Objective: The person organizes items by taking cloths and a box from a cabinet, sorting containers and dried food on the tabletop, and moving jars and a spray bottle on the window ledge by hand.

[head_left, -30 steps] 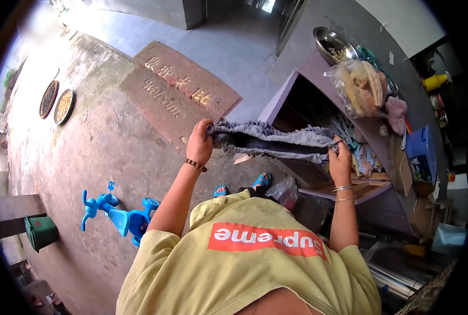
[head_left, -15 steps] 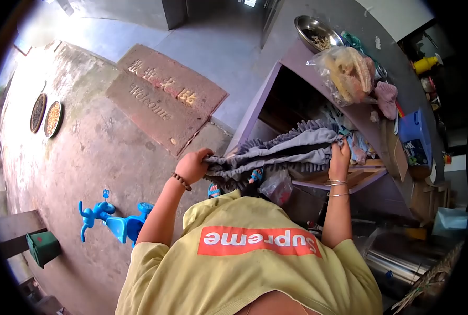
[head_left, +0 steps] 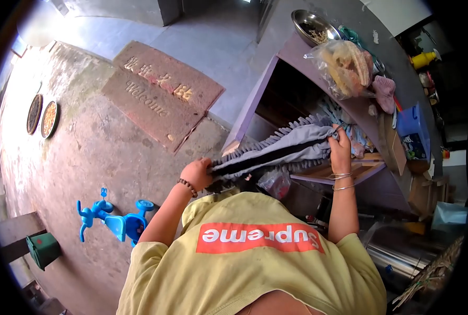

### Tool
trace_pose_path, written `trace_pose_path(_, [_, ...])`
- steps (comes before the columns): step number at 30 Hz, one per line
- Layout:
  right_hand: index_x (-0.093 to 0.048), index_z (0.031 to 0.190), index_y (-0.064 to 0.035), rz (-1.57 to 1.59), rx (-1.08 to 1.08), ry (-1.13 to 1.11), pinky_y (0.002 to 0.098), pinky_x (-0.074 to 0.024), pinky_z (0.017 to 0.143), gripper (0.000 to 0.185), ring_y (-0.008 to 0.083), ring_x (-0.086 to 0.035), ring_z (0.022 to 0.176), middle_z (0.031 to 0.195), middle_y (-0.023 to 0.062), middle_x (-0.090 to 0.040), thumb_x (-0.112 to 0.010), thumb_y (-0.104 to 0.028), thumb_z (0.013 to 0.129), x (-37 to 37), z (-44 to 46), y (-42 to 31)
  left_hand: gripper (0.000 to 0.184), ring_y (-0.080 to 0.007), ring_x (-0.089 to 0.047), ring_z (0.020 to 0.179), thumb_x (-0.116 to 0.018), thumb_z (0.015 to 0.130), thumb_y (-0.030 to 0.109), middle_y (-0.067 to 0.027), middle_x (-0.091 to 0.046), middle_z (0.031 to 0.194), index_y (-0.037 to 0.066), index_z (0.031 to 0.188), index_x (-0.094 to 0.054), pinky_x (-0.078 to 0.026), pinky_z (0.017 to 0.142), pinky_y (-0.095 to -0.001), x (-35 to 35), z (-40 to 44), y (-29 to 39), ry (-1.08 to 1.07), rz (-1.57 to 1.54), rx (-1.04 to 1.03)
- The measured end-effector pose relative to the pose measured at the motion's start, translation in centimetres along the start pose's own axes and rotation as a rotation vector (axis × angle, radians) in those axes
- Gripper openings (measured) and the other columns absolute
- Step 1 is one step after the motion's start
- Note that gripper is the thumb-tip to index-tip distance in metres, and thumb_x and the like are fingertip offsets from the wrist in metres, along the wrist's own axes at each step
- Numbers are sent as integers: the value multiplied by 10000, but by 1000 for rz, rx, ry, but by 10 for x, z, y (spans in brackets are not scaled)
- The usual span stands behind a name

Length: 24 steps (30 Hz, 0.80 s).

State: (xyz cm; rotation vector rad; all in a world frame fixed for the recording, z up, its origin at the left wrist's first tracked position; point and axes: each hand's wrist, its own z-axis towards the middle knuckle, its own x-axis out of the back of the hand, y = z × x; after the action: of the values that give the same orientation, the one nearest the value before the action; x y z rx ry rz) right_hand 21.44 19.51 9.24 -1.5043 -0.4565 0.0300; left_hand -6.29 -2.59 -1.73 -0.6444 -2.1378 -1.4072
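A grey fabric piece with a fringed, tufted edge (head_left: 292, 145) is stretched between my two hands, slanting up to the right, with a long dark opening along its middle. At its lower left end, my left hand (head_left: 196, 174), with a beaded bracelet at the wrist, is closed on the fabric. Bangles circle the wrist of my right hand (head_left: 340, 149), whose fingers pinch the upper right end. Behind the fabric stands an open purple cabinet (head_left: 255, 105) with cloths inside.
A welcome mat (head_left: 163, 94) lies on the floor ahead. A blue tricycle (head_left: 116, 223), a green bin (head_left: 44, 249) and two round trays (head_left: 50, 119) are at the left. On the cabinet are a metal bowl (head_left: 314, 29) and a plastic bag (head_left: 344, 68); a blue basket (head_left: 413, 128) is farther right.
Both hands still hold the fabric. Its left end has dropped with my left hand, so it slants more, and its dark opening shows more clearly. The view has shifted a little.
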Motion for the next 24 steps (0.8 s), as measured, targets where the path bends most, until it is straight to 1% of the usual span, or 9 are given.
trace_pose_path(2, [-494,1035,12,-389,227,-20,236,-376,803,271,132,-506,869,948,63,-562,-451,15,768,-1,-3,-12,278,-318,-556,747,-635,634,195,-105,-555,908,102,880,-545,-461,625,-370,-3,-1,-2,229,170,155])
trace_pose_path(3, [-484,1074,12,-433,277,-10,247,-375,825,332,158,-522,905,983,86,-567,-440,54,748,-2,-4,-13,360,-303,-566,783,-634,649,218,-112,-519,996,125,967,-493,-465,634,-382,1,-1,1,166,206,210])
trace_pose_path(8, [-474,1105,6,-317,300,103,249,-368,834,356,150,-506,918,1015,83,-552,-425,59,757,-11,-7,-19,471,-326,-552,863,-639,666,296,-137,-533,1006,119,1072,-477,-459,714,-375,-7,2,-16,156,29,161])
trace_pose_path(10, [-472,1108,3,-170,212,59,246,-366,831,349,139,-495,915,1022,67,-544,-421,57,766,-13,-6,-24,590,-334,-534,918,-669,660,361,-148,-561,994,91,1136,-447,-436,777,-369,3,-4,-6,-133,-149,138])
trace_pose_path(11, [-467,1109,9,-136,194,23,237,-369,820,340,124,-492,896,1007,47,-543,-423,51,774,-16,-5,-31,677,-316,-526,954,-656,670,430,-174,-548,1022,64,1183,-409,-425,808,-352,-2,-3,-17,-132,-82,25])
trace_pose_path(16, [-477,1081,10,-102,219,-68,207,-376,776,309,86,-487,826,911,22,-546,-421,55,780,-37,0,-60,608,-271,-509,1009,-610,733,409,-171,-526,1084,39,1176,-420,-423,813,-348,14,3,3,100,52,-20])
trace_pose_path(19, [-504,1041,-7,-122,461,-71,205,-384,739,295,73,-476,751,818,5,-543,-424,69,768,-50,-1,-91,507,-191,-498,1027,-484,837,380,-106,-510,1123,21,1188,-407,-408,838,-323,24,8,35,-206,-806,-183])
trace_pose_path(22, [-513,1020,-9,-151,612,-47,220,-386,751,302,93,-488,777,852,23,-551,-434,78,742,-50,-11,-117,643,-250,-385,1151,-427,812,513,-121,-410,1232,68,1263,-319,-367,893,-378,5,19,66,-463,-1357,-138])
trace_pose_path(24, [-521,978,-13,-219,775,-72,279,-388,818,314,195,-525,912,990,113,-560,-460,81,685,-45,-19,-122,695,-266,-361,1166,-428,787,552,-129,-388,1249,78,1276,-289,-360,897,-403,-14,37,79,-557,-1559,-117])
